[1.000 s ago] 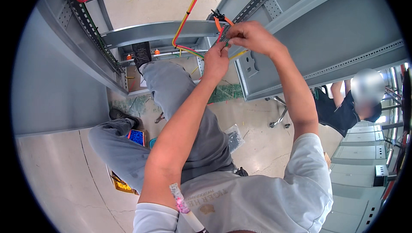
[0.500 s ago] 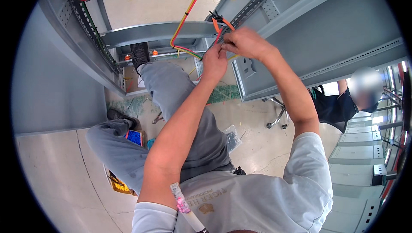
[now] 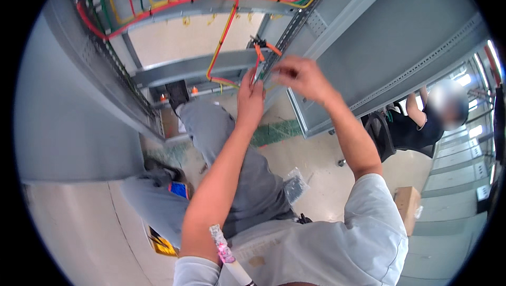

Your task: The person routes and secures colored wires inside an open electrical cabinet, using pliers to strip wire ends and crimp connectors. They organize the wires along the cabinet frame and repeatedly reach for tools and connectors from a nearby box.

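Note:
My left hand (image 3: 250,101) is closed around the end of a red wire (image 3: 257,67), beside the cabinet's perforated upright. Just to its right, my right hand (image 3: 304,78) has curled fingers, thumb near the forefinger; motion blurs them, and anything pinched there is too small to make out. A little beyond the hands, orange-handled pliers (image 3: 273,49) with dark jaws rest against the metal frame. A tied bundle of red and yellow wires (image 3: 224,38) runs down from the top harness and bends toward my left hand.
A grey cabinet panel (image 3: 390,49) stands at right, and another (image 3: 79,128) at left. A seated person (image 3: 416,122) works beyond the right panel. On the floor lie a plastic bag (image 3: 295,186), a blue-filled box (image 3: 179,189), a yellow-filled box (image 3: 163,246) and a cardboard box (image 3: 407,207).
My right hand has drawn away to the right from my left hand, which stays on the wire. The view has shifted, showing more of the harness above.

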{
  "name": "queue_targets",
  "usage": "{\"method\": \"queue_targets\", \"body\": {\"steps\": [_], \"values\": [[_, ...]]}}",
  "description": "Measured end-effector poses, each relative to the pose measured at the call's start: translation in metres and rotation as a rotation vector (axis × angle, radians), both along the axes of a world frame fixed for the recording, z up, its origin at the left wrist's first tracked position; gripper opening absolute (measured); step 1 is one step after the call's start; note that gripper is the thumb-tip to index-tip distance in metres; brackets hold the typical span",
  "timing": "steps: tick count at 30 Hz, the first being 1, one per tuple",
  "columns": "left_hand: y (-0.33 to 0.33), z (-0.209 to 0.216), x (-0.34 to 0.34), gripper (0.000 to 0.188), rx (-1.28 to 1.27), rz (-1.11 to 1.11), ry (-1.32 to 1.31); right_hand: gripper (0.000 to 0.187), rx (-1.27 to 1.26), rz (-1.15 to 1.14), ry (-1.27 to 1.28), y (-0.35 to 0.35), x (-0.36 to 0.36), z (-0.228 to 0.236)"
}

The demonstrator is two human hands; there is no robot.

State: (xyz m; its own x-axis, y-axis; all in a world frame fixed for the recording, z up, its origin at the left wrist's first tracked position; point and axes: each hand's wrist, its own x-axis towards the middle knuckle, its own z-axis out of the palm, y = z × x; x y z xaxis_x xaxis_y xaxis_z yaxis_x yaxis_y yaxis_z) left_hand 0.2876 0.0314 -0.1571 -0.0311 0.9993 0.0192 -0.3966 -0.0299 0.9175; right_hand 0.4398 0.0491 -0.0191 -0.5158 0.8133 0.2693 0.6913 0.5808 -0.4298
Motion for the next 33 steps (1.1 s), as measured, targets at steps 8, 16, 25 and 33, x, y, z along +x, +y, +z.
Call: {"method": "queue_targets", "body": {"steps": [8, 16, 25, 33], "values": [[-0.026, 0.039, -0.040, 0.061, 0.018, -0.432, -0.460, 0.031, -0.769, -0.043, 0.542, -0.020, -0.025, -0.009], [-0.023, 0.043, -0.037, 0.052, 0.006, -0.495, -0.671, 0.024, -0.623, 0.010, 0.751, -0.019, -0.004, 0.000], [-0.014, 0.031, -0.031, 0.041, -0.041, -0.500, -0.626, 0.028, 0.336, -0.224, 0.703, 0.065, 0.067, 0.175], [-0.016, 0.027, -0.029, 0.039, -0.082, -0.484, -0.598, 0.027, 0.267, -0.241, 0.596, 0.085, 0.060, 0.186]]}}
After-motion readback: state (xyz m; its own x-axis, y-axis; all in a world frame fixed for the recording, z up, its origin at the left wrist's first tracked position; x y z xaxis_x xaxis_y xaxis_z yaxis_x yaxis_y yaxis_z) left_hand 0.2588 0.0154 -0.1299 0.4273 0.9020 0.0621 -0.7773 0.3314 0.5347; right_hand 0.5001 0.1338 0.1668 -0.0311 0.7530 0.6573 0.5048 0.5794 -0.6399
